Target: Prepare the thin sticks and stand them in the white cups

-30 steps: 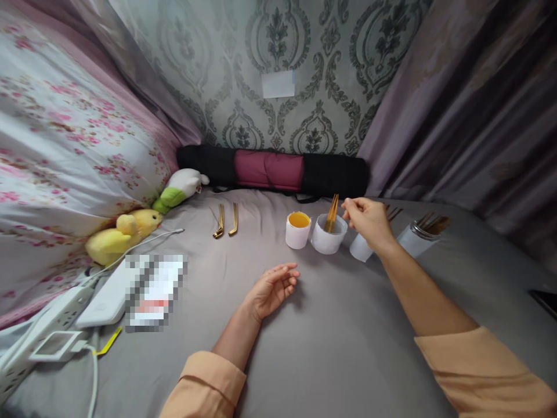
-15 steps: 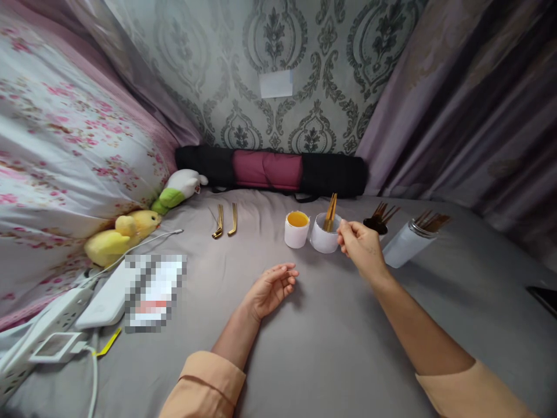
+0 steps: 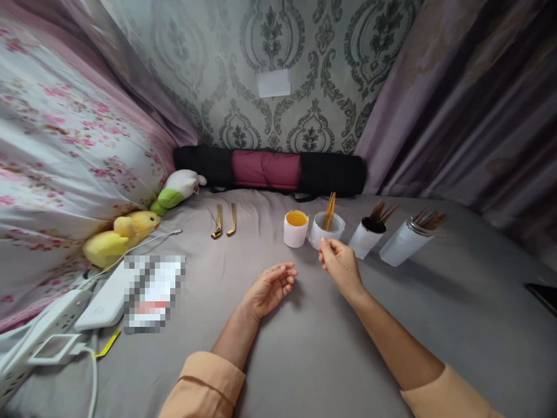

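Observation:
My left hand (image 3: 272, 288) rests side-down on the grey sheet, open, with loosely curled fingers and nothing in it. My right hand (image 3: 339, 264) is closed in a pinch just in front of a whitish cup (image 3: 327, 239). Whatever its fingertips hold, if anything, I cannot make out. Several thin brown sticks (image 3: 331, 210) stand in that cup. Left of it is a white-wrapped cup with a yellow inside (image 3: 296, 233). To the right, a dark-lined white cup (image 3: 364, 238) and a taller white container (image 3: 402, 245), both tilted in view, hold more sticks (image 3: 430, 219).
Two small groups of gold bent-ended pieces (image 3: 217, 223) lie at the back left. A black and maroon roll (image 3: 266, 169) lies along the wall. Plush toys (image 3: 122, 237), a power strip (image 3: 47, 331), a white device (image 3: 104, 299) and cables are at the left.
My right hand has moved left and nearer, from the right rim of the whitish cup to its front, uncovering the dark-lined cup. My left hand has stayed still.

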Tool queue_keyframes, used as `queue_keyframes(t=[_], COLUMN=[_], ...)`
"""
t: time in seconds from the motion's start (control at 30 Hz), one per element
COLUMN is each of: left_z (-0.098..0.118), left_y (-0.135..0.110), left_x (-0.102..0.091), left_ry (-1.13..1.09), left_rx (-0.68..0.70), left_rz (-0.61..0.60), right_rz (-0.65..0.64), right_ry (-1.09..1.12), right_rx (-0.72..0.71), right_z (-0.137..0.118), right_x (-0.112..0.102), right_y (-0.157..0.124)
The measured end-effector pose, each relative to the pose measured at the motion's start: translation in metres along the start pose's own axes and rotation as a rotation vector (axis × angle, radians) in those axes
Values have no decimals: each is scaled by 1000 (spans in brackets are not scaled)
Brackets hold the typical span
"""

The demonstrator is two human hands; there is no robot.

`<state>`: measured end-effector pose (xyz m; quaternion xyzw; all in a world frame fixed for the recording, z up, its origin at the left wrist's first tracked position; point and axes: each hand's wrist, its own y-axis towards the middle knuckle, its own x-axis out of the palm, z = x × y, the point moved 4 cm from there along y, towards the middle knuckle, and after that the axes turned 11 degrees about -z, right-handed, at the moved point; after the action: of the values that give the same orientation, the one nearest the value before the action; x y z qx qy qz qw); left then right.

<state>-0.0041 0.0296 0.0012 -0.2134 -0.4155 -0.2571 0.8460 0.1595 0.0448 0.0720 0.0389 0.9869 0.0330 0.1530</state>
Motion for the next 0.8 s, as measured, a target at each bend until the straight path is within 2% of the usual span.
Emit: queue_keyframes(t=[0.3, 0.57, 0.67, 0.8], left_z=[0, 2, 3, 6], left_y=[1, 2, 3, 6], left_x=[2, 4, 4, 4], left_ry=[-6, -39, -55, -44], left_rx=[-4, -12, -35, -72], left_rz=[-3, 25, 60, 164], right_rz=[-15, -13, -8, -5], right_ry=[-119, -242, -286, -307], right_rx=[-19, -4, -13, -23], right_z=[31, 48, 47, 47], right_x=[23, 26, 26, 27], right_y=[-5, -7, -7, -8])
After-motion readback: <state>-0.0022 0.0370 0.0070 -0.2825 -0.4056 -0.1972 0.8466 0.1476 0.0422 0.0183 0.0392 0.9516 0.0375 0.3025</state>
